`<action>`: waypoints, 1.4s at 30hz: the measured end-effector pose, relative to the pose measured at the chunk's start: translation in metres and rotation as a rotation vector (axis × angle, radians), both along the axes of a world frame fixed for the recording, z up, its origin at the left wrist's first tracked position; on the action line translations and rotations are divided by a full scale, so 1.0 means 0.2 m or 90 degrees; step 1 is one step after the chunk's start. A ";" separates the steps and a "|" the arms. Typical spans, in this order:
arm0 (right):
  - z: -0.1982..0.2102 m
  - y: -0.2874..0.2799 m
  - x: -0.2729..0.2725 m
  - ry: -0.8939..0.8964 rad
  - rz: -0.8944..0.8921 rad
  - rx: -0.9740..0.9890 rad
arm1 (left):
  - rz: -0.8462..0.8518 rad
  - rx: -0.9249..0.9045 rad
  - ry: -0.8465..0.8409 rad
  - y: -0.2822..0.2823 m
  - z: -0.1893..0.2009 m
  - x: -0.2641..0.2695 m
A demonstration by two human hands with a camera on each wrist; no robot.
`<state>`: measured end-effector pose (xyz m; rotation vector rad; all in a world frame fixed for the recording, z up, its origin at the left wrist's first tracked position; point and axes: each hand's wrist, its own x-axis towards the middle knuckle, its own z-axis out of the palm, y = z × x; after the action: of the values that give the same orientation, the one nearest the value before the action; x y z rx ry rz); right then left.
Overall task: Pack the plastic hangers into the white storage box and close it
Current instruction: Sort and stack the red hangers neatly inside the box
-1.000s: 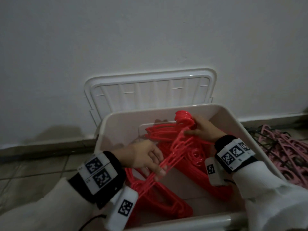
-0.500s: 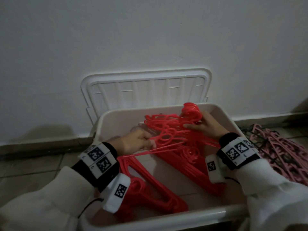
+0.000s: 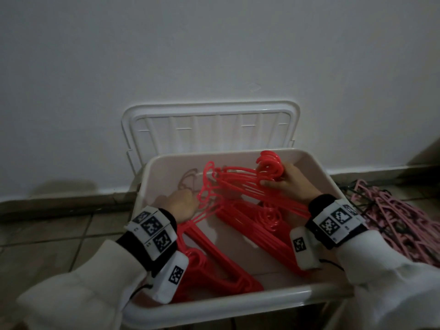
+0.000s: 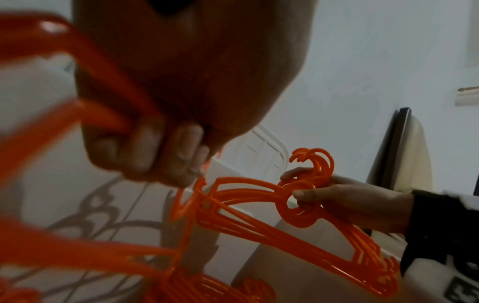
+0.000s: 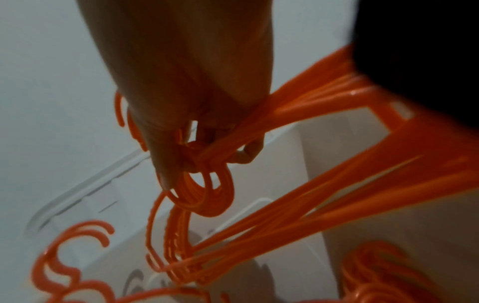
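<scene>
The white storage box (image 3: 238, 308) stands open on the tiled floor, its lid (image 3: 209, 129) propped against the wall behind. Inside, a bundle of red plastic hangers (image 3: 240, 189) has swung from steeply tilted a second ago to nearly level, lower over the stacks already lying on the bottom. The right hand (image 3: 289, 184) grasps the bunched hooks; the left hand (image 3: 182, 206) has slid to the bundle's shoulder end and curls its fingers round a bar there. More pink hangers (image 3: 400, 217) wait outside, so packing looks unfinished.
</scene>
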<state>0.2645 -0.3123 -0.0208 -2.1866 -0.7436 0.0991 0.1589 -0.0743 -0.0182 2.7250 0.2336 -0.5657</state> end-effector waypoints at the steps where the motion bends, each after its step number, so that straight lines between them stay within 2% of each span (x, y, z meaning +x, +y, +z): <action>1: 0.01 0.01 -0.01 0.003 -0.010 -0.010 | 0.015 -0.028 0.025 0.00 0.00 -0.01; 3: 0.04 0.02 -0.03 0.015 -0.026 -0.059 | 0.079 -0.151 0.058 -0.02 0.01 -0.02; 7: 0.03 0.06 -0.07 0.048 -0.096 -0.124 | 0.269 -0.421 0.051 -0.07 0.07 -0.06; 11: 0.00 0.16 -0.08 0.205 -0.150 -0.078 | 0.186 -0.514 0.195 -0.17 0.08 -0.07; 14: -0.04 0.25 -0.10 0.289 -0.147 -0.017 | 0.174 -0.532 0.189 -0.27 0.04 -0.06; 18: -0.07 0.31 -0.12 0.381 -0.085 -0.063 | 0.223 -0.540 0.114 -0.36 -0.03 -0.03; 22: -0.04 0.31 -0.16 0.478 -0.069 0.043 | 0.210 -0.574 0.125 -0.35 -0.03 -0.01; 25: -0.01 0.32 -0.17 0.531 -0.002 0.091 | 0.207 -0.586 0.103 -0.30 -0.04 0.01; 29: 0.00 0.33 -0.16 0.512 -0.032 0.078 | 0.177 -0.593 0.065 -0.27 -0.04 0.03; 31: 0.00 0.32 -0.15 0.475 -0.028 0.050 | 0.150 -0.567 0.070 -0.27 -0.05 0.04; 34: 0.00 0.28 -0.15 0.439 0.001 0.070 | 0.131 -0.510 0.070 -0.26 -0.03 0.05; 37: 0.01 0.23 -0.15 0.394 -0.008 0.117 | 0.165 -0.434 -0.025 -0.25 -0.01 0.06; 40: 0.02 0.20 -0.17 0.391 -0.049 0.204 | 0.241 -0.453 -0.162 -0.28 -0.01 0.08; 42: 0.03 0.20 -0.17 0.414 -0.045 0.242 | 0.247 -0.443 -0.179 -0.31 -0.02 0.08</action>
<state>0.2295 -0.2730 -0.0155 -1.6652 -0.2824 0.5559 0.1752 -0.1368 -0.0216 1.9794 0.3930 -0.1101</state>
